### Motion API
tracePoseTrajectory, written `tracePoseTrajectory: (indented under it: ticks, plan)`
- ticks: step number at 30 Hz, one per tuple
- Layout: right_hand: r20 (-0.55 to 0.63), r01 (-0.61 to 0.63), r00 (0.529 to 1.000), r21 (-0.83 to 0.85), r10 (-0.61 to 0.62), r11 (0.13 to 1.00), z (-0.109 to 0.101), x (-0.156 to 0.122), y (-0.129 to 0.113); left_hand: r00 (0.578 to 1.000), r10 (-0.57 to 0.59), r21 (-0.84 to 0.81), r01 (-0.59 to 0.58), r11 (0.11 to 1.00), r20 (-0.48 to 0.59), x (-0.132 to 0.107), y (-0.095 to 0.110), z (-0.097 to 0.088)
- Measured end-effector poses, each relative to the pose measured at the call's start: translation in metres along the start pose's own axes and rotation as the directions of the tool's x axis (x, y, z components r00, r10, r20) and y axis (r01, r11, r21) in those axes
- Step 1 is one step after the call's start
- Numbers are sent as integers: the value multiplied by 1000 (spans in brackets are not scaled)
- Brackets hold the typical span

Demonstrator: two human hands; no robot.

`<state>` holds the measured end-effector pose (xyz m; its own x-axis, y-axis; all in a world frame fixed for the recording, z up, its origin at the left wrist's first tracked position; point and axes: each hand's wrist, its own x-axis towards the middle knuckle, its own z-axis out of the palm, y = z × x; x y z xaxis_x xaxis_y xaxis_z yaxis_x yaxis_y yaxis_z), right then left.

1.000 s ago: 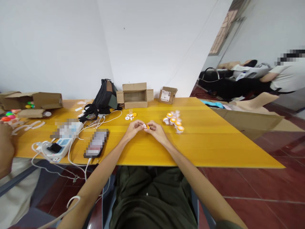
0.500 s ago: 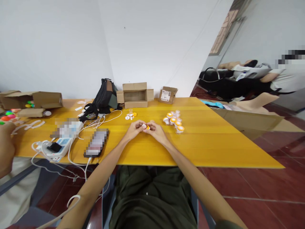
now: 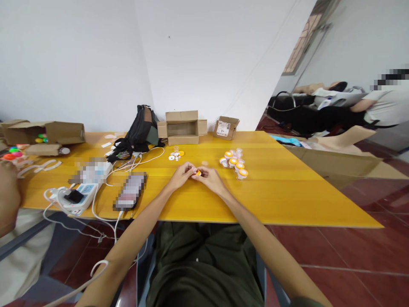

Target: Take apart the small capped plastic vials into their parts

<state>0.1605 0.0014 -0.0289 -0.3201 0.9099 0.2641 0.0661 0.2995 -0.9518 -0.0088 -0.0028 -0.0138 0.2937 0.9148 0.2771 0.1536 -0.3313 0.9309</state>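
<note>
My left hand [image 3: 181,174] and my right hand [image 3: 210,178] meet over the middle of the yellow table [image 3: 287,192]. Together their fingertips pinch a small orange-capped container [image 3: 198,172]. Both hands are closed around it, so most of it is hidden. A cluster of several small clear containers with orange caps [image 3: 234,162] stands just to the right of my hands. A few small white and orange loose parts [image 3: 175,156] lie behind my left hand.
A phone [image 3: 129,192], a power strip with white cables [image 3: 75,197], a black backpack [image 3: 139,133] and open cardboard boxes [image 3: 182,127] [image 3: 225,127] [image 3: 47,133] are on the table. Another person's arm [image 3: 8,196] is at the left edge; another person sits far right.
My hands have stayed together on the small container, shifting only slightly. A small clear piece now shows on the table just behind my right hand.
</note>
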Motion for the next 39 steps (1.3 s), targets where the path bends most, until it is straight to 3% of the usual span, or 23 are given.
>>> tracePoseTrajectory:
  ticks: [11,20,31,39]
  plan:
    - [16,42,999,-64,-41,997,-1,0,4,1000,-25,11,25,1000,-12,0,0,2]
    - [34,142,990,-157,-138,977,-1,-5,-10,999,-45,-3,45,999,-23,0,0,4]
    - [57,132,991,-167,-124,977,-2,-6,-8,999,30,83,-31,996,14,-3,8,3]
    - [-16,169,984,-260,-179,951,2,-6,-9,999,42,156,-37,987,-27,-2,6,4]
